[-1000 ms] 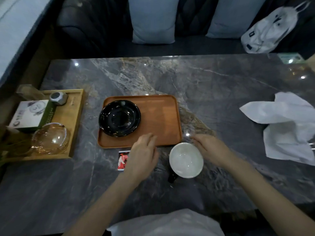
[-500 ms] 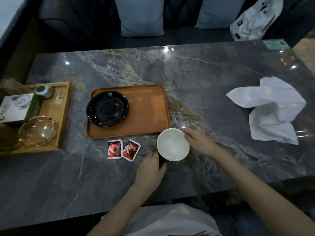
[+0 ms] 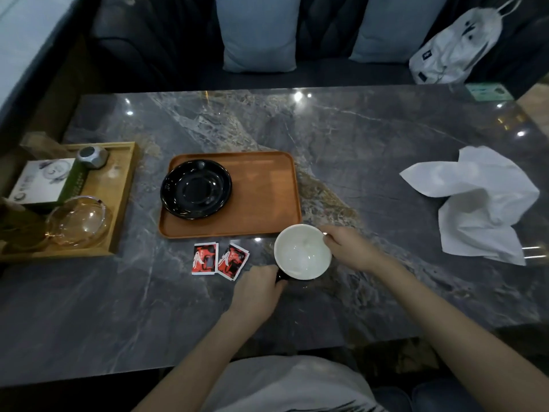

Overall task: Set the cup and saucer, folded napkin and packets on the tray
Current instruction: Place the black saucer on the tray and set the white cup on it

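Both hands grip the cup (image 3: pixel 302 251) on the surface (image 3: pixel 371 150): the left hand (image 3: pixel 258 289) at its dark handle, the right hand (image 3: pixel 348 248) pinching the rim. Two packets (image 3: pixel 219 259) lie just left. Beyond, the saucer (image 3: pixel 196 188) sits on the tray (image 3: pixel 267 197); the napkin (image 3: pixel 475 203) lies crumpled far right.

A dark marble table (image 3: pixel 341 150) carried a second wooden tray (image 3: pixel 121 203) at its left edge, holding a white-and-green box (image 3: pixel 44 182), a grey faceted object (image 3: pixel 92 156) and a clear glass bowl (image 3: pixel 78 221). Behind stood a dark sofa (image 3: pixel 166 46) with two pale cushions (image 3: pixel 258 31) and a white bag (image 3: pixel 457 49) (print unreadable).
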Motion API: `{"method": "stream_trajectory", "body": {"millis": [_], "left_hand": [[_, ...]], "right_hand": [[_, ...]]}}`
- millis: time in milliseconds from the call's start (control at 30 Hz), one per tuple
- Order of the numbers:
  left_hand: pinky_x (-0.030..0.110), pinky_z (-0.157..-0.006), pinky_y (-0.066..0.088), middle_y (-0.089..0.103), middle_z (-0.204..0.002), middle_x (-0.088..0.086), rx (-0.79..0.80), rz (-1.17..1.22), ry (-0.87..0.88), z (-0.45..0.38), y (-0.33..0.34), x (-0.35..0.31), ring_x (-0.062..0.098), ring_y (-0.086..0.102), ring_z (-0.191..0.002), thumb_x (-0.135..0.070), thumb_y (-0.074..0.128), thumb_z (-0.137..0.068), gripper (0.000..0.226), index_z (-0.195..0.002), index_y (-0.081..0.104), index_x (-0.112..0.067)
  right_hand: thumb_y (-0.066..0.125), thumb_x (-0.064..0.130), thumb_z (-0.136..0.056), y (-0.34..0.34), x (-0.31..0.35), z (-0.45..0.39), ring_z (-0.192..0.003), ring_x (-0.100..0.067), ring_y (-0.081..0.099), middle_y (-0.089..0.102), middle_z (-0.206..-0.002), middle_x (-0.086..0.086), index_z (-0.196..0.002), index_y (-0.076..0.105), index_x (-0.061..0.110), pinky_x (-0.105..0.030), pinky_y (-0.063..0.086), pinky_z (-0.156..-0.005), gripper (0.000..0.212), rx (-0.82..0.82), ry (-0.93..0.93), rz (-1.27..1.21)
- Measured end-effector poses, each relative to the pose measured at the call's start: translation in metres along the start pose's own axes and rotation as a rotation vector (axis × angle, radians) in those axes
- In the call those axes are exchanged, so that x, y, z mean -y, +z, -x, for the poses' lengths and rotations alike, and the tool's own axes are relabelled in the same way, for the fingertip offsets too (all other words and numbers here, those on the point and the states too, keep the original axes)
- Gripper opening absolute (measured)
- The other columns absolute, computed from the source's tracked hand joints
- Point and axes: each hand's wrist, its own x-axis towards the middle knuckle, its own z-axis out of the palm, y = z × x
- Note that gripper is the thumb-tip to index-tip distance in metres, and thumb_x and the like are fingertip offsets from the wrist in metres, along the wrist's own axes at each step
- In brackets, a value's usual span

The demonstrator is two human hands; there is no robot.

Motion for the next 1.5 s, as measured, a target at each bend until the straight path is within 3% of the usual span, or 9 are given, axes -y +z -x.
{"method": "stream_trajectory", "body": {"millis": [233,400,567,633,767,867,1067,1233,1500], "left_hand": [[0.028,-0.060,0.031,0.068,-0.081,0.012,-0.068,0.077,0.034,-0.009,-0.053,0.011,0.028,0.060,-0.080,-0.021,0.059,-0.085,0.016,-0.089,0.067,-0.007],[0.033,-0.055,0.031,0.053,-0.057,0.012,-0.112,0.116,-0.023,-0.021,-0.089,0.035,0.023,0.046,-0.058,-0.022,0.064,-0.080,0.026,-0.069,0.060,0.001],[0.022,-0.047,0.029,0.048,-0.050,-0.006,-0.197,0.151,-0.082,-0.035,-0.122,0.062,0.013,0.045,-0.053,-0.021,0.067,-0.080,0.016,-0.072,0.066,-0.007],[0.018,-0.052,0.031,0.059,-0.060,-0.002,-0.233,0.173,-0.090,-0.042,-0.131,0.074,0.007,0.050,-0.057,-0.019,0.069,-0.080,0.015,-0.081,0.070,-0.004],[0.029,-0.077,0.048,0.073,-0.097,0.011,-0.286,0.173,-0.142,-0.058,-0.143,0.099,0.021,0.065,-0.089,-0.021,0.069,-0.079,0.026,-0.101,0.070,-0.007],[0.033,-0.085,0.048,0.072,-0.103,0.012,-0.293,0.177,-0.208,-0.070,-0.149,0.117,0.023,0.065,-0.096,-0.021,0.067,-0.081,0.028,-0.106,0.069,-0.008],[0.037,-0.085,0.050,0.071,-0.103,0.015,-0.322,0.196,-0.296,-0.087,-0.151,0.145,0.029,0.065,-0.096,-0.016,0.067,-0.080,0.028,-0.106,0.068,-0.008],[0.038,-0.084,0.051,0.071,-0.104,0.014,-0.319,0.213,-0.361,-0.097,-0.149,0.158,0.029,0.065,-0.098,-0.019,0.066,-0.081,0.027,-0.107,0.068,-0.011],[0.038,-0.085,0.049,0.070,-0.109,0.011,-0.309,0.226,-0.414,-0.105,-0.145,0.167,0.027,0.062,-0.103,-0.024,0.063,-0.083,0.030,-0.111,0.066,-0.013]], "right_hand": [[0.038,0.007,-0.095,-0.021,0.039,-0.017,-0.074,-0.015,0.051,0.060,-0.085,-0.002,-0.112,0.060,0.004,-0.022,0.036,-0.059,0.028,-0.022,-0.086,-0.008],[0.043,0.012,-0.093,-0.030,0.071,-0.044,-0.074,-0.030,0.060,0.063,-0.080,-0.011,-0.095,0.063,0.005,-0.041,0.049,-0.070,0.022,-0.034,-0.116,-0.022],[0.043,0.010,-0.093,-0.029,0.106,-0.067,-0.063,-0.017,0.061,0.060,-0.067,-0.002,-0.073,0.056,0.017,-0.026,0.046,-0.056,0.025,-0.065,-0.147,-0.098],[0.043,0.007,-0.093,-0.025,0.118,-0.078,-0.068,-0.020,0.062,0.064,-0.074,-0.007,-0.084,0.061,0.011,-0.024,0.051,-0.061,0.021,-0.067,-0.156,-0.165],[0.045,0.004,-0.091,-0.009,0.137,-0.106,-0.090,-0.032,0.062,0.068,-0.098,-0.021,-0.105,0.064,-0.001,-0.053,0.050,-0.082,0.024,-0.096,-0.162,-0.263],[0.045,0.004,-0.090,0.003,0.148,-0.126,-0.092,-0.031,0.065,0.068,-0.102,-0.016,-0.112,0.061,0.002,-0.049,0.053,-0.082,0.028,-0.091,-0.122,-0.319],[0.039,0.004,-0.094,0.031,0.161,-0.151,-0.069,-0.017,0.062,0.059,-0.094,-0.008,-0.126,0.050,0.001,-0.015,0.051,-0.052,0.033,-0.035,0.015,-0.483],[0.039,0.006,-0.095,0.043,0.166,-0.165,-0.085,-0.033,0.067,0.060,-0.090,-0.008,-0.130,0.047,0.003,-0.048,0.056,-0.081,0.036,-0.022,0.066,-0.506],[0.040,0.008,-0.095,0.046,0.165,-0.177,-0.090,-0.032,0.067,0.062,-0.093,-0.009,-0.131,0.046,0.005,-0.047,0.055,-0.082,0.037,-0.022,0.066,-0.532]]}}
